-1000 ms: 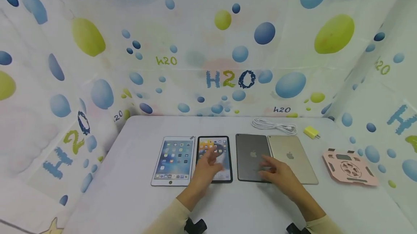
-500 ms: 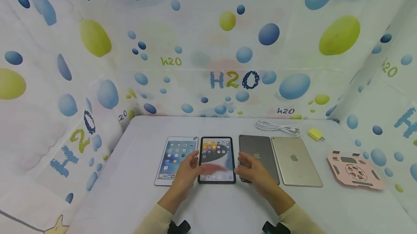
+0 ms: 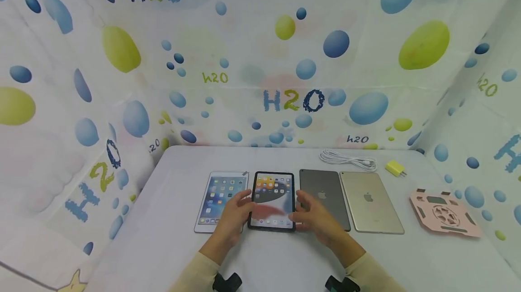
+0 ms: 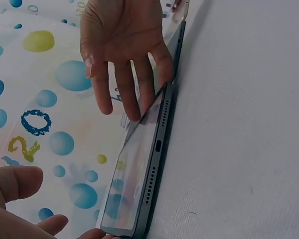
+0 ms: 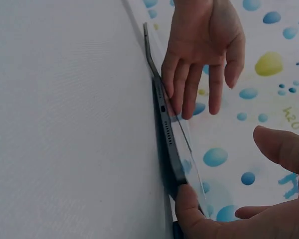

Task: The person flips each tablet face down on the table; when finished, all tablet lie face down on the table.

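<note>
At the lower centre of the frame I see, from left to right, the first tablet (image 3: 219,195), second tablet (image 3: 272,197), third tablet (image 3: 330,195) and fourth tablet (image 3: 372,202) on the table (image 3: 142,247). Behind the last two lies a cable (image 3: 349,161), right of it a charger (image 3: 395,168); lower right, a stand (image 3: 445,215).

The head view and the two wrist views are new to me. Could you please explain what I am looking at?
There is no robot here: a person works with bare hands. One picture comes from a camera on the head, looking down; the others come from cameras on the wrists, close to the work.

On the white surface lie a white tablet, a black-framed tablet, a grey tablet and a gold tablet, the last two back up. Further right are a cable, a yellow plug and a pink plate.

The left hand and right hand touch the black-framed tablet from both sides; I cannot tell whether it is lifted.
</note>
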{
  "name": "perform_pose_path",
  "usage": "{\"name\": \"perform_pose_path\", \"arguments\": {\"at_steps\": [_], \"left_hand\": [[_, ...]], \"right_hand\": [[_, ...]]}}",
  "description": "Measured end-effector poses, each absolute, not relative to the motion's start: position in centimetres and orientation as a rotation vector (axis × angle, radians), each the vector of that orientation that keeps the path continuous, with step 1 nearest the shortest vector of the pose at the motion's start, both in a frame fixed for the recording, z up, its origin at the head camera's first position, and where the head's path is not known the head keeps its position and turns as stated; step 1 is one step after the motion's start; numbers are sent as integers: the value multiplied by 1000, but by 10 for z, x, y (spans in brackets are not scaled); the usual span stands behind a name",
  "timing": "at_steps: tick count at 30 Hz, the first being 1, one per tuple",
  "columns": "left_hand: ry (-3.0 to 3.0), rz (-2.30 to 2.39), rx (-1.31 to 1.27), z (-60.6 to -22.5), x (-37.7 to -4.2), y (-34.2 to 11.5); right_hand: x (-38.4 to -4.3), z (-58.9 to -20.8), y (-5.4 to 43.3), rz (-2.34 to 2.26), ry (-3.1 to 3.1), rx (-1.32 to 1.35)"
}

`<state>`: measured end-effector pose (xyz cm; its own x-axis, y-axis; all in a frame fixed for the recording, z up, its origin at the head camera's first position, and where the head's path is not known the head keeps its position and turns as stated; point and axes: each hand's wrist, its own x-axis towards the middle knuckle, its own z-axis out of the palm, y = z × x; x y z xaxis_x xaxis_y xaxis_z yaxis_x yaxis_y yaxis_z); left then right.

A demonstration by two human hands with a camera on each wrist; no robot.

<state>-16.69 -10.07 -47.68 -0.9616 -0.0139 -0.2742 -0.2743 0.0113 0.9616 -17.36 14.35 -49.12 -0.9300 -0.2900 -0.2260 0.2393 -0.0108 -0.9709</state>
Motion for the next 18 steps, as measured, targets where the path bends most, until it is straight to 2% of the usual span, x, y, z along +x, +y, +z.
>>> {"name": "perform_pose_path", "arguments": {"at_steps": [13,18], "left_hand": [[1900,2162,-386,-480,-172,-101],[1872,2170,-339,-477,-172,-101]], "right_hand": [[-167,-498,144,-2112,1735,-174],[-167,-494,139,-2191,1630,-252]]}}
